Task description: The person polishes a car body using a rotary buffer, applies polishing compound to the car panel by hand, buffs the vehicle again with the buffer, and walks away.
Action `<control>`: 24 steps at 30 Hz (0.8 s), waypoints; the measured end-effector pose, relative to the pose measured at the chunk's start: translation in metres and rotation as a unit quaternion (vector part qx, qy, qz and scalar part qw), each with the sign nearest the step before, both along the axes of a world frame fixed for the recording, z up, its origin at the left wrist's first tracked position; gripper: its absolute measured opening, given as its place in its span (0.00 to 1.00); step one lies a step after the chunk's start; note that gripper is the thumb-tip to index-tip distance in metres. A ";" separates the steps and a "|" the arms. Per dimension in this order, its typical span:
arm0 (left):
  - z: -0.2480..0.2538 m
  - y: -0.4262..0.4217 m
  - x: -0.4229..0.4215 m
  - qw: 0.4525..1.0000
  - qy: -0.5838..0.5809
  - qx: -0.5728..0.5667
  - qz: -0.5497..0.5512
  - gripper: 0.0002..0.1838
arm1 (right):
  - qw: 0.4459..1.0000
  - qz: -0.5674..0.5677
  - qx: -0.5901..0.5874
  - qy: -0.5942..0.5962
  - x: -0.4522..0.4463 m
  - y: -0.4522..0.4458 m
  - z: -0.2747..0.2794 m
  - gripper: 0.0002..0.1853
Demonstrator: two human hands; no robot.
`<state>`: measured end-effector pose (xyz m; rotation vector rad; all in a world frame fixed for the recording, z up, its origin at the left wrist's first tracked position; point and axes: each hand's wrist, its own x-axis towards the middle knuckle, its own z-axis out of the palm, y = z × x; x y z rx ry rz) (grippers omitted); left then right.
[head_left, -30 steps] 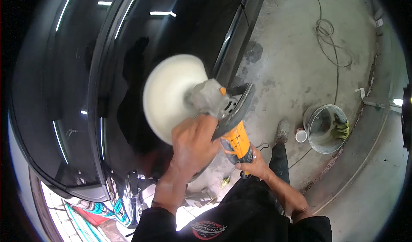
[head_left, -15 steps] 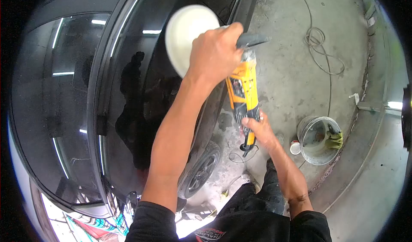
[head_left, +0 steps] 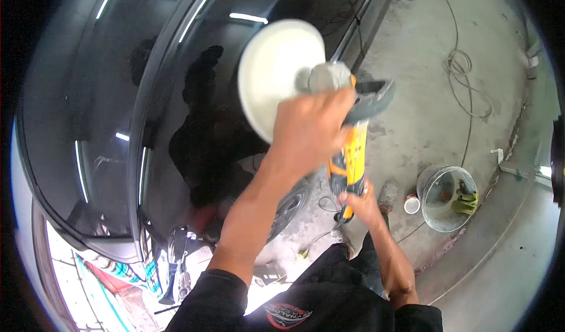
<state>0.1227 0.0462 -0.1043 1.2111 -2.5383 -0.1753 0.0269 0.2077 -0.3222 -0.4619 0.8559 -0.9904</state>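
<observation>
A yellow and black polisher (head_left: 355, 149) with a round white pad (head_left: 276, 76) is held against the side of a glossy black car (head_left: 188, 96). My left hand (head_left: 312, 123) is wrapped round the dark front handle near the grey head, its fingertips partly hidden. Farther back, my right hand (head_left: 360, 203) grips the rear end of the polisher's body. The pad faces the car panel; whether it touches the paint all over cannot be made out.
On the grey floor at the right stand a clear bucket (head_left: 432, 214) with a yellow-green glove (head_left: 465, 202) on its rim and a small white cup (head_left: 412, 204). A cable (head_left: 465, 79) lies coiled beyond them. A car wheel (head_left: 288, 211) shows beside my left forearm.
Over the last second the polisher and both hands have shifted up and right, then slightly down and right since half a second ago. The camera view has also shifted.
</observation>
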 end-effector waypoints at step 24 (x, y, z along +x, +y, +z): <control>0.002 0.294 0.166 0.983 -0.149 0.069 0.078 0.13 | 0.964 0.266 0.006 -0.017 0.103 0.226 -0.021 0.54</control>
